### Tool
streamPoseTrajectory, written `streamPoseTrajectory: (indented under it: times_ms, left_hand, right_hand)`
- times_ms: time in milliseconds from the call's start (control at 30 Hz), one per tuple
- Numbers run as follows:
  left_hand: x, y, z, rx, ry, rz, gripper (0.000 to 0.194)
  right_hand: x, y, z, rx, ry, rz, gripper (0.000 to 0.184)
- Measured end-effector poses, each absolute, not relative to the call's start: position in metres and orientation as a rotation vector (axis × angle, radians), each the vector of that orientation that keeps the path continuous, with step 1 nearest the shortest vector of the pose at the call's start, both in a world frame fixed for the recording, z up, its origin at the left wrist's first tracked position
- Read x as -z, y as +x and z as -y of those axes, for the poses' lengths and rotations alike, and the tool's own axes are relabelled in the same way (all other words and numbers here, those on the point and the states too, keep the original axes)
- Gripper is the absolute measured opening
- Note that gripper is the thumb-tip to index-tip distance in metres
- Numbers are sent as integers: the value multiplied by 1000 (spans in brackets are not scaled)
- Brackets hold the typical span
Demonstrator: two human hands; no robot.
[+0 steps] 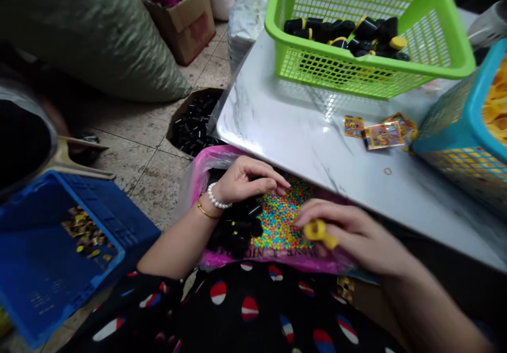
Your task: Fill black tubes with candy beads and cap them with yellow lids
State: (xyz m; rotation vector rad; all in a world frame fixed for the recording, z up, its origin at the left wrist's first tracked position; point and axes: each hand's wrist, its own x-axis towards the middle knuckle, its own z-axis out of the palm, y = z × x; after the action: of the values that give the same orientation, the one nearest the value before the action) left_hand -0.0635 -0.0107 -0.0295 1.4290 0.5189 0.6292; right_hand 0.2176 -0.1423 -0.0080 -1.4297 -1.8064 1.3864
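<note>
Since the pink bag (212,160) is spread over the lap (249,305), beads (281,218) and loose black parts (235,231) are kept directly under both hands, at lower centre of the frame. The beads are piled toward the right of the bag, with the black parts heaped to their left, apparently sorted by side for easy reach.

Left hand (247,181): fingers half curled, tips at the edge of the beads and over the black parts. No clear grip is shown; whether anything is held cannot be told.

Right hand (352,231): fingers closed on a yellow piece (319,232), just above the beads. The exact form of the piece is partly hidden by the fingers.

The table (301,131) is kept close at upper right, so the green basket (435,70) with black-and-yellow parts (344,33) and the blue basket (471,104) with yellow pieces (495,104) are within arm's reach. Printed sachets (382,135) are laid between them. A blue crate (119,221) with mixed small items (83,231) is placed on the floor (146,184) at lower left.
</note>
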Motion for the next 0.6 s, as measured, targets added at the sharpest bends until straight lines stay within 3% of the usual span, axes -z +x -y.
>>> streamPoseTrajectory:
  times_ms: [67, 133, 200, 267, 367, 433, 533, 600]
  left_hand:
    - [29, -60, 11, -661, 1434, -520, 35]
    - [28, -56, 12, -685, 1457, -501, 31]
    - [29, -53, 13, -701, 1502, -490, 27]
    - [31, -50, 13, -705, 1541, -499, 25]
    - [34, -47, 15, -699, 1550, -541, 22]
    - [35, -46, 15, -700, 1549, -559, 21]
    - [36, -44, 16, -710, 1555, -554, 19]
    - [37, -43, 15, -715, 1550, -548, 19]
  right_hand:
    - [31, 160, 114, -1847, -1251, 1595, 19]
    - [43, 125, 101, -2026, -1219, 1474, 21]
    - [48, 110, 100, -1840, -1432, 1547, 23]
    - [50, 102, 102, -1440, -1724, 1727, 20]
    - [53, 92, 101, -1035, -1948, 1996, 35]
    - [56, 84, 99, -948, -1940, 2103, 33]
    - [60, 77, 100, -954, -1832, 2128, 15]
    - [61, 73, 102, -987, -1806, 2097, 15]
